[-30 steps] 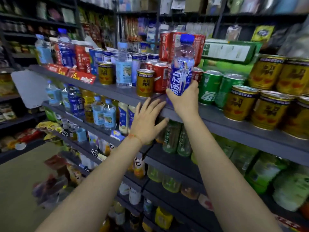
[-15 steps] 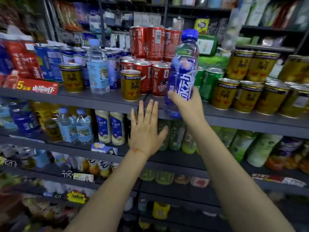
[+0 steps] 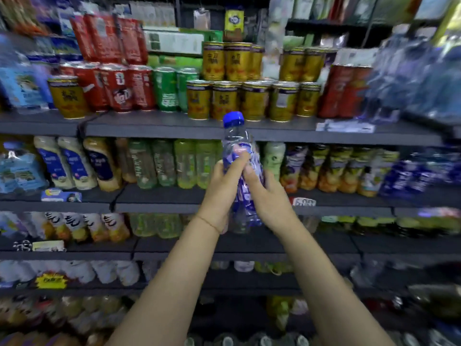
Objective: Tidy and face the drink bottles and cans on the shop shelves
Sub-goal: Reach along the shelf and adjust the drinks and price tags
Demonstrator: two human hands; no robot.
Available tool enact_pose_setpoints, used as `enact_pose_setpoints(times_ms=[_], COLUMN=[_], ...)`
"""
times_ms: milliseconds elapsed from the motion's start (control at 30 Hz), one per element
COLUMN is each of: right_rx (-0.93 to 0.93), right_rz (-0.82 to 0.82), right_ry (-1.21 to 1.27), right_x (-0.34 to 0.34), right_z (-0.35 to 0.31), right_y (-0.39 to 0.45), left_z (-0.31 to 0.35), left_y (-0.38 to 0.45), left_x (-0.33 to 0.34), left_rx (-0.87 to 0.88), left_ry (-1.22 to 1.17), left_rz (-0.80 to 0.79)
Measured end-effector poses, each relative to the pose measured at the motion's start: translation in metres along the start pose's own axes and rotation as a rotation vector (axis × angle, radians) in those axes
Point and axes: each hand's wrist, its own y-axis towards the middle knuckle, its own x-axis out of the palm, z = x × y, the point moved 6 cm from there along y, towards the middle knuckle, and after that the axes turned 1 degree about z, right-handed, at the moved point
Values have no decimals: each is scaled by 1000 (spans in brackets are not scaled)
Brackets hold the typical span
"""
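Bottle (image 3: pixel 239 156) upright, gripped between left hand (image 3: pixel 222 188) and right hand (image 3: pixel 268 196)

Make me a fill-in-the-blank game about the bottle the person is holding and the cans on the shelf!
1. The clear plastic bottle with the blue label has a ____ cap.
2. It is held by ____ hands, the left hand and the right hand.
3. The round green metal cans stand between the red metal cans and the ____ metal cans.

Missing words: blue; two; yellow
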Motion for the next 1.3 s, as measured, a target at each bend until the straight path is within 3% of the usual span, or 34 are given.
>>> enact_pose_setpoints(times_ms=[267, 367, 700, 900, 967, 1067, 1133, 1300], right_rx=[125, 163, 52, 77, 85, 166, 174, 159], right_rz=[-40, -83, 97, 241, 300, 391, 360, 185], right_ry=[-10, 34, -5, -5, -102, -206, -232, -251], right_x=[-190, -247, -431, -539, -566, -594, -601, -600], right_z=[113, 147, 236, 269, 278, 295, 304, 323], right_y=[-45, -43, 19, 73, 91, 115, 135, 188], left_z=[-125, -150, -235, -263, -274, -297, -314, -328], left_y=[-48, -49, -2, 42, 60, 92, 111, 123], left_x=[184, 241, 420, 537, 562, 566, 559, 561], left_rx=[-283, -314, -6, 73, 60, -49, -78, -37], left_ry=[-104, -107, 66, 268, 272, 281, 424, 526], left_rz=[-132, -215, -496, -659, -613, -321, -134, 58])
